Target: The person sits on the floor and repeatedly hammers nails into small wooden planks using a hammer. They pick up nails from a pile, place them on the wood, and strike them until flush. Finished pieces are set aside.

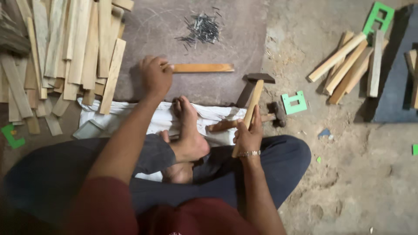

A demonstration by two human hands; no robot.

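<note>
the person sits cross-legged on the ground, bare feet (188, 130) resting on a white cloth (159, 117). taking the dark grey slab (191, 48) in front of them as the landmark: the left hand (155, 76) rests on the slab's near part, fingers curled down onto the end of a thin wooden strip (202, 68) that lies flat across the slab, pinning it there. the right hand (248, 135) is off the slab's near right corner, fingers closed tight around the wooden handle of a hammer (252, 98), whose dark metal head points up toward the slab's right edge, just beyond the strip's far end. a second hammer (248, 121) lies on the ground under that hand, its head toward the right. a heap of small dark nails (202, 28) sits on the far part of the slab. a big pile of wooden slats (65, 52) spreads off the slab's left side. well to the right of the slab lie more wooden sticks (348, 65) and green plastic frames (294, 102).
</note>
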